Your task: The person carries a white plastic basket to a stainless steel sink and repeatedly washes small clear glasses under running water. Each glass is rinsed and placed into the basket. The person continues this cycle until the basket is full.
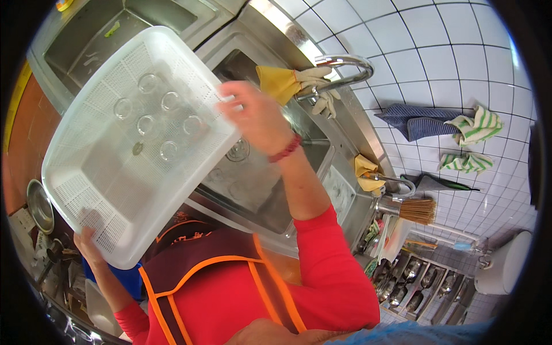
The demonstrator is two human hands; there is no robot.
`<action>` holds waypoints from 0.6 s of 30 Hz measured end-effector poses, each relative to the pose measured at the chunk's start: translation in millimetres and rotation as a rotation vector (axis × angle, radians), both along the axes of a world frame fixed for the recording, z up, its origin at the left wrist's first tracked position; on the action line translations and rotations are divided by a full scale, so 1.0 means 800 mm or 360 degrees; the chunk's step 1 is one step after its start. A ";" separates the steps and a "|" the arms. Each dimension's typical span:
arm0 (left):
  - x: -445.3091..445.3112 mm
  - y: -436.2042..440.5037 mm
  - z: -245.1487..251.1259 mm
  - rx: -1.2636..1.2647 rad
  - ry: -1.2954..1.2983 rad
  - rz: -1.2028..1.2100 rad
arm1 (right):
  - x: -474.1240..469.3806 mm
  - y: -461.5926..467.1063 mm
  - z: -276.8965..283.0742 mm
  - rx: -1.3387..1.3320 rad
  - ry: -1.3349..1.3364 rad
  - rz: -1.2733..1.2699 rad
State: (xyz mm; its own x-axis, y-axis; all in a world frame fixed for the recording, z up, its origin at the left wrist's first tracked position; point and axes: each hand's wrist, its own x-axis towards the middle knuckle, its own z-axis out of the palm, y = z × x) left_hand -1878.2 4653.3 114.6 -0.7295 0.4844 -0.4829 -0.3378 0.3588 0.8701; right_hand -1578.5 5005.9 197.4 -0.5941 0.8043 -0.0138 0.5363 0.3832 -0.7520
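A large white perforated plastic basket [116,168] is tilted between my hands, over the sinks. My left hand [88,250] grips its rim at the lower left. My right hand [256,116], slightly blurred and with a red band at the wrist, holds the rim on the opposite side. Several round clear shapes, like cups or glasses, show at the basket's bottom; whether they lie inside or show through from below, I cannot tell. A small brownish piece [137,148] is seen among them. Beneath, a steel sink basin [258,189] holds another round clear item [237,149].
Another steel sink [90,56] with a green leaf scrap [112,29] lies at the upper left. Yellow-cuffed gloves [278,82] hang by a curved faucet [362,64]. Cloths [478,125] hang on the tiled wall. A bamboo brush [417,210] and a utensil rack [414,280] are at the right.
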 end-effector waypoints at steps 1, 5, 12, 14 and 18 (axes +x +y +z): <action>0.000 0.002 0.000 -0.0017 0.0054 0.0030 | 0.034 0.011 -0.019 0.0150 0.0166 -0.0186; 0.001 0.000 -0.003 -0.0033 0.0089 0.0134 | 0.151 -0.006 -0.184 -0.0161 -0.0787 -0.0729; -0.010 -0.006 0.004 -0.0167 0.0062 -0.0007 | 0.197 -0.125 -0.382 -0.0836 -0.1521 -0.0331; -0.007 -0.004 0.007 -0.0170 0.0087 0.0011 | 0.187 -0.132 -0.395 -0.0860 -0.1436 -0.0495; 0.000 0.002 0.013 -0.0206 0.0066 0.0044 | 0.175 -0.144 -0.401 -0.0627 -0.1346 -0.0712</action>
State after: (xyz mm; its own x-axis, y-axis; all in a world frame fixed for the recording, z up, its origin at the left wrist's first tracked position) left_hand -1878.2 4655.1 124.9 -0.7625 0.3993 -0.5091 -0.3136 0.4601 0.8306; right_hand -1438.6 4890.8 -123.8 0.0845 0.7971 -0.5978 0.9806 -0.1729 -0.0920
